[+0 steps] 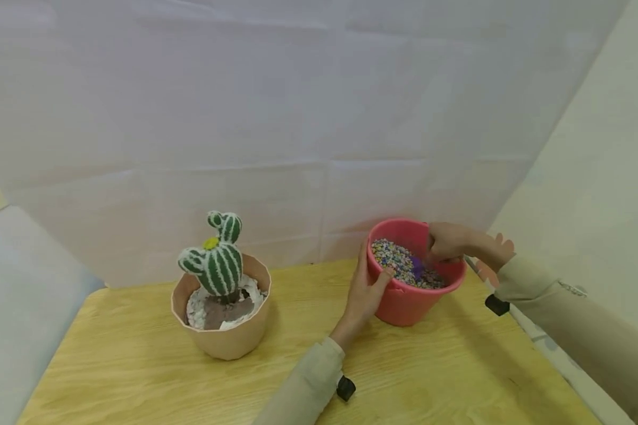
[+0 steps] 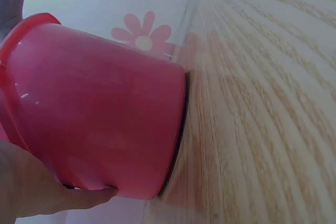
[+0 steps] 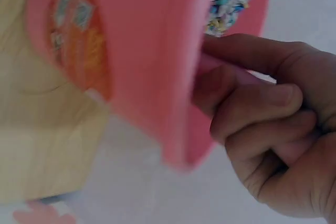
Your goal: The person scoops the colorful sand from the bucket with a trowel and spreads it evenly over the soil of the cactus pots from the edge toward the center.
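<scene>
Pink bucket [image 1: 406, 308] on wooden table [image 1: 149, 378], partly filled with small multicoloured bits [image 1: 392, 256]; purple tool [image 1: 417, 267] dipped among them

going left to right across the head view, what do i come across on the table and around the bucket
tan pot with a green-and-white cactus in it → left hand → pink bucket → right hand

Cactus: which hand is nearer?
Left. The left hand holds the left side of the pink bucket, to the right of the cactus and not touching it. The right hand is farther right, at the bucket's mouth.
</scene>
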`<state>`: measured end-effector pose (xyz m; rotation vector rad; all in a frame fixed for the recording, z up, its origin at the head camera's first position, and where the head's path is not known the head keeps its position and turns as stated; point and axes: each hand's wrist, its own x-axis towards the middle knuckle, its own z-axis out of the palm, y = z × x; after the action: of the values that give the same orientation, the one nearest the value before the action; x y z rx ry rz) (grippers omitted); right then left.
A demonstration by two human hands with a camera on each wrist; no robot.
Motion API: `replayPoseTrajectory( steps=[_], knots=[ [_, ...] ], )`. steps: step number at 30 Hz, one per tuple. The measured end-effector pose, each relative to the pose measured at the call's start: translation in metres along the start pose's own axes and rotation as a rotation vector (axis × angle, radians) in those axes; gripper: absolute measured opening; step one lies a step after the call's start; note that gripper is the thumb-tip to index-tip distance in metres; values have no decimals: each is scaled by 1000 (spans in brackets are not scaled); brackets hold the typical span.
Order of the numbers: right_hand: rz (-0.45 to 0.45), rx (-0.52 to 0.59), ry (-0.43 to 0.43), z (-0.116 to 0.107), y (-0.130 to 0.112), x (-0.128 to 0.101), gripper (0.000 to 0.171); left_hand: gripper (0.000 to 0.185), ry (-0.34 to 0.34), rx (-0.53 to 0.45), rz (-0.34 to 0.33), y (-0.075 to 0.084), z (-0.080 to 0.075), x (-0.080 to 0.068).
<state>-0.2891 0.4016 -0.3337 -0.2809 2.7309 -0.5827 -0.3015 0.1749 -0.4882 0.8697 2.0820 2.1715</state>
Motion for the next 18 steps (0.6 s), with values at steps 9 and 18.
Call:
replayPoseTrajectory(
  steps=[9,18],
  knots=[
    [-93,-58,206,34,0,9,52,82,66,-12,-40,0,-1,0],
    [-200,-144,244,40,4,0,47,83,44,8,-19,-3,-4,4]
  ],
)
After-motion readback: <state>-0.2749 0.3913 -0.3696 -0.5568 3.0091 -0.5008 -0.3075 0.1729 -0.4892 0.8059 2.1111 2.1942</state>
